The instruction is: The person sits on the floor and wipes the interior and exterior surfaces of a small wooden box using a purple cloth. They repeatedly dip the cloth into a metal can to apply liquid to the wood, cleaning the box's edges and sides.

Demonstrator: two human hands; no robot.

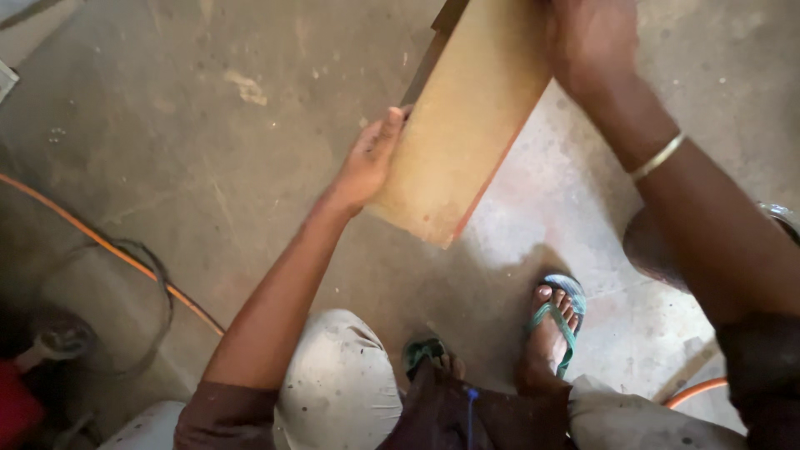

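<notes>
A flat tan wooden board is held above the concrete floor, tilted, with its near end low and its far end running off the top of the view. My left hand grips its left edge near the lower corner, thumb lying on the top face. My right hand rests on the board's upper right part, fingers over the edge. A thin metal bangle circles my right wrist.
An orange cable and a dark cable loop lie on the floor at left. A red object sits at the lower left corner. My feet in green sandals stand below the board. A round metal object shows at right.
</notes>
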